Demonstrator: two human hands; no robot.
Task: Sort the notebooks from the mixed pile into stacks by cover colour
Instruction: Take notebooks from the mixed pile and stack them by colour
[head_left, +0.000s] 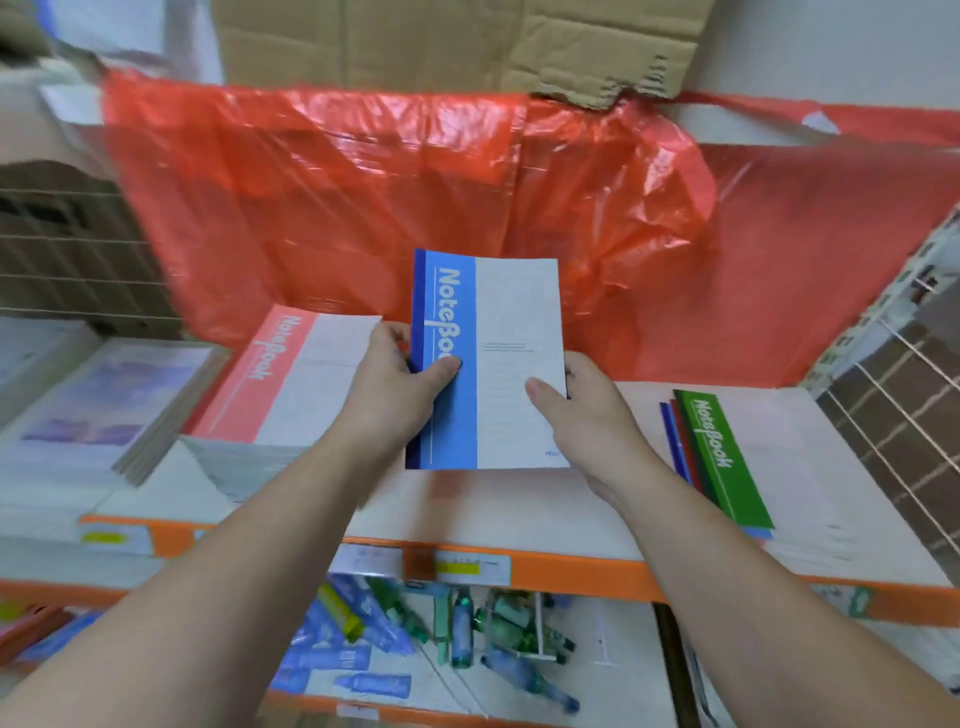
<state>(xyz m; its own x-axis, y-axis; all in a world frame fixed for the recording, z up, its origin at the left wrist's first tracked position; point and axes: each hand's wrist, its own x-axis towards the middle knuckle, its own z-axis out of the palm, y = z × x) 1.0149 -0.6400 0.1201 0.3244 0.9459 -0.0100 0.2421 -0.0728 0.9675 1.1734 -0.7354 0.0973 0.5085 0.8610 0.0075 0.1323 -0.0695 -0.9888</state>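
Left hand (400, 374) and right hand (576, 410) are gripping blue notebook (488, 364) sides over shelf (467, 504) between pink stack (291, 379), mixed pile (722, 452); long axis pointing away

Blue notebook (485, 358) in both hands, left hand (397, 382), right hand (582, 410), above shelf (519, 506).

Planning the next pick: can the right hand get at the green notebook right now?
Probably, once freed: the right hand grips the blue notebook with the left hand, but the green notebook lies uncovered beside it, nothing between.
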